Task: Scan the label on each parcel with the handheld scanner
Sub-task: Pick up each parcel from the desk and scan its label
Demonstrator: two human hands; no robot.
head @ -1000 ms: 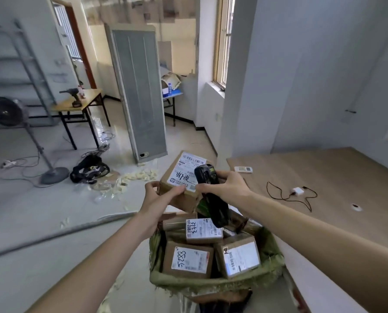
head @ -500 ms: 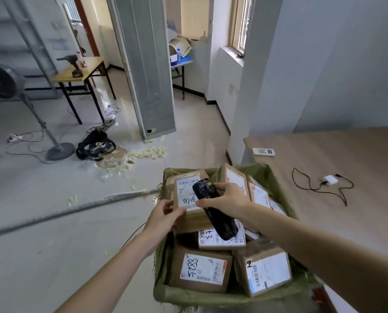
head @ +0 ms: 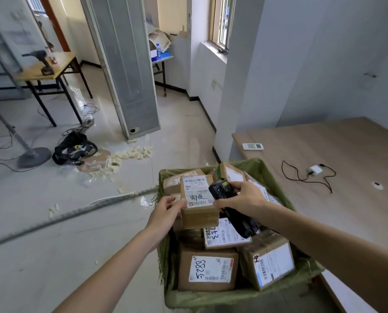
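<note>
A green woven sack (head: 270, 175) stands open and holds several brown cardboard parcels with white labels. My left hand (head: 166, 211) holds one small parcel (head: 197, 199) by its left side, label up, low over the pile. My right hand (head: 242, 197) grips the black handheld scanner (head: 229, 206), whose head lies beside that parcel's label. Below them lie a parcel marked 5288 (head: 209, 268), one marked 7k3 (head: 225, 236) and one at the right (head: 272, 265).
A wooden table (head: 351, 168) at the right carries a white remote (head: 253, 146) and a charger with black cable (head: 315, 170). On the floor at the left are a fan base (head: 33, 157), a black bag (head: 74, 150), scattered scraps and a long metal bar (head: 75, 213).
The held parcel has come down from raised in front of me to just over the pile in the sack. The scanner stays beside its label. My view has tilted downward.
</note>
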